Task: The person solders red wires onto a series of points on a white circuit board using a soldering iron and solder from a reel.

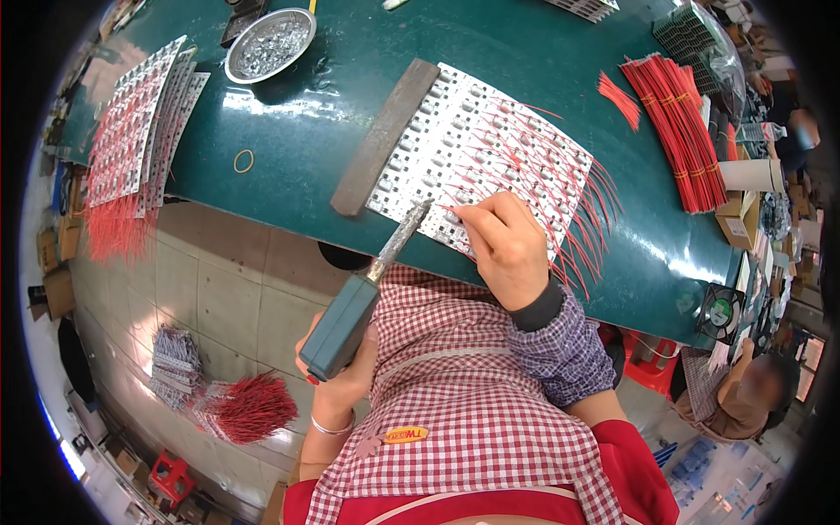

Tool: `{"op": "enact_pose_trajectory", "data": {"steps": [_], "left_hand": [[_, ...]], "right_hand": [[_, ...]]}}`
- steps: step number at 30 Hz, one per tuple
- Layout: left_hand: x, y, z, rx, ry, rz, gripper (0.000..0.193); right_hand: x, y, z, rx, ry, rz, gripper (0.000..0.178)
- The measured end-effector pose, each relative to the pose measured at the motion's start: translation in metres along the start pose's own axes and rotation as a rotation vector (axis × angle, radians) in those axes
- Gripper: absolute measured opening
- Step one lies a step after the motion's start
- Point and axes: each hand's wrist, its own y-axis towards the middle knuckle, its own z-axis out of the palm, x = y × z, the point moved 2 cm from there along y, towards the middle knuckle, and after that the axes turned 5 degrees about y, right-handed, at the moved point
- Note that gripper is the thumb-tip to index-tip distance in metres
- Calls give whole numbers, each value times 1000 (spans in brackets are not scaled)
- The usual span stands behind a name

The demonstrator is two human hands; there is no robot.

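Observation:
My left hand [337, 372] is wrapped round the dark green body of a soldering gun [339, 325]. Its metal tip points up and right, over the lower edge of a white circuit board panel [416, 157]. Close to that tip, my right hand [507, 241] pinches the end of a thin red wire [453, 208] against the panel. Many red wires [525, 144] cover the panel's right half and hang past its right edge. The left part shows rows of small components without wires. A dark flat bar [385, 140] lies along the panel's left edge.
A metal bowl [271, 45] of shiny bits stands at the back left, with a rubber band [243, 161] nearer. Wired panels [140, 131] are stacked at the left edge. Red wire bundles [678, 131] lie at the right, beyond them a person [744, 394] sits near a small fan [721, 312].

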Motion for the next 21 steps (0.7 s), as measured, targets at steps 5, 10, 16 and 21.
{"op": "enact_pose_trajectory", "data": {"steps": [5,10,16,21], "left_hand": [[8,-8,-5,-3,-10,-71,28],[7,-5,-2,-55,-15,-121,22],[-8,5,-1,-41,15,5,19],[-5,2,-5,0,57,3,19]], "right_hand": [[7,-14,-33,4,-36,83,22],[36,-16,-60,-50,-28,129,24],[23,-13,6,-96,68,15,22],[16,-15,21,-135,46,29,25]]}}
